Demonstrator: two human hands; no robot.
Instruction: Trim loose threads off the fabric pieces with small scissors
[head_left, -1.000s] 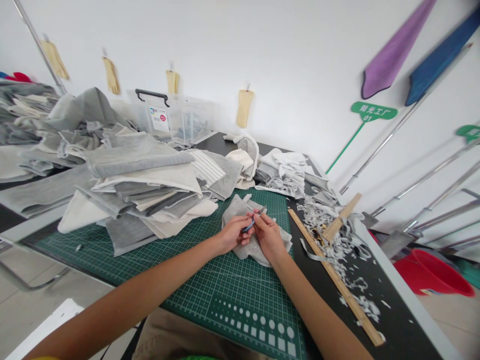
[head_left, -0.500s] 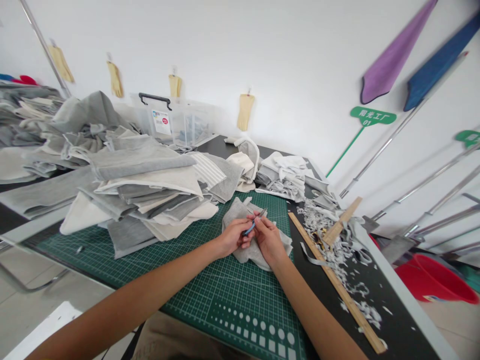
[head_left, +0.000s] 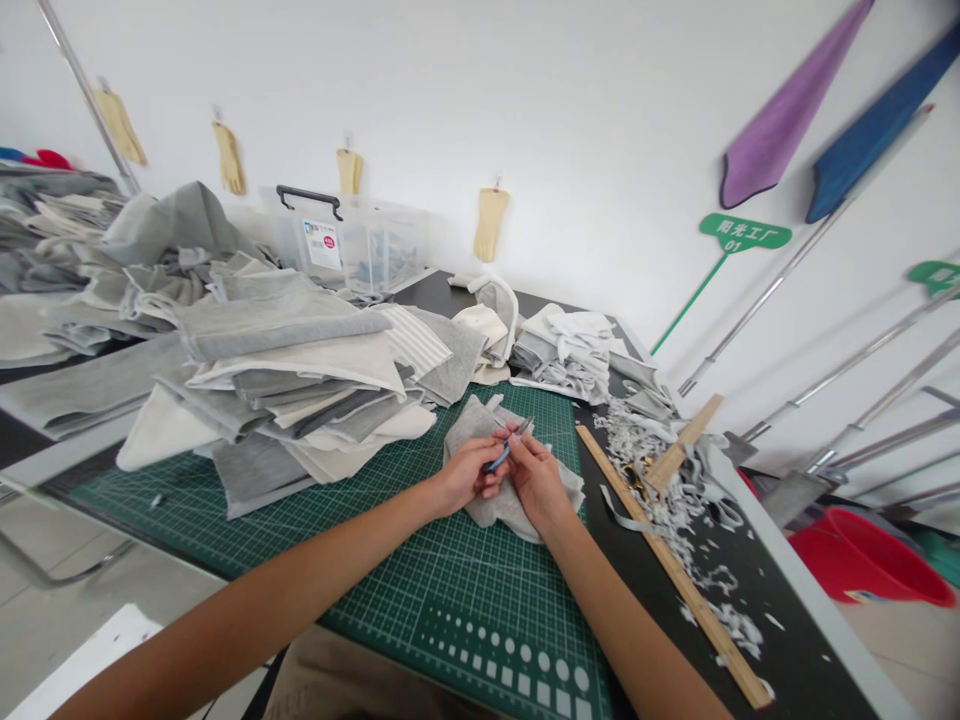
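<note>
My left hand [head_left: 466, 470] and my right hand [head_left: 537, 478] meet over a small grey cloth piece [head_left: 501, 505] lying on the green cutting mat [head_left: 420, 560]. Between the fingers of both hands sits a pair of small blue-handled snips [head_left: 507, 446], blades pointing up and away. The right hand grips the snips; the left hand's fingertips pinch at the cloth edge beside the handle. The cloth is partly hidden under both hands.
A tall heap of grey and cream cloth pieces [head_left: 285, 380] fills the mat's left. Folded white cloths [head_left: 566, 350] lie beyond. A long wooden ruler [head_left: 667, 555] and white offcut scraps [head_left: 675, 480] lie right. A red basin [head_left: 870, 555] sits past the table edge; a clear bin [head_left: 352, 240] behind.
The hands hold nearly the same pose over the cloth; only the view has shifted slightly.
</note>
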